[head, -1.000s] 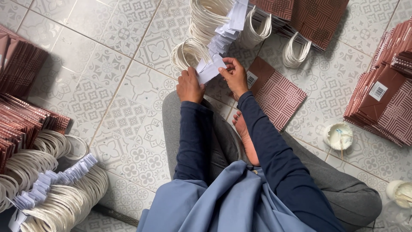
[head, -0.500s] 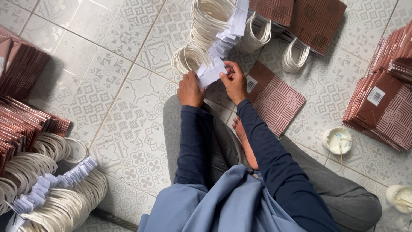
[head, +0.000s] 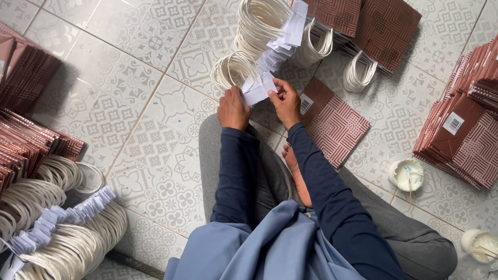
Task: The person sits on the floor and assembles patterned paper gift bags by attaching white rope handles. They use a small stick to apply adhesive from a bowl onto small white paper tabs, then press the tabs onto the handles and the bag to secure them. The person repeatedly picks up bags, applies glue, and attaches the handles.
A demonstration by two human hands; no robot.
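Observation:
My left hand (head: 233,108) and my right hand (head: 286,100) together grip a small white paper strip (head: 258,89) with a white cord handle loop (head: 232,69) attached. The strip is the near end of a long row of white cord handles with paper strips (head: 266,28) lying on the tiled floor ahead of me. A flat maroon patterned paper bag (head: 334,127) lies on the floor just right of my right hand. I sit on the floor with my knees forward and a bare foot (head: 298,176) between my arms.
Stacks of maroon paper bags lie at the far right (head: 461,124), top (head: 373,26) and left (head: 26,103). More white handle bundles (head: 62,228) rest at the lower left. Two small white glue cups (head: 406,174) (head: 480,243) stand at the right.
Both hands have stayed together on the paper strip, shifting slightly while working it; the view has drifted a little. Nothing else has moved.

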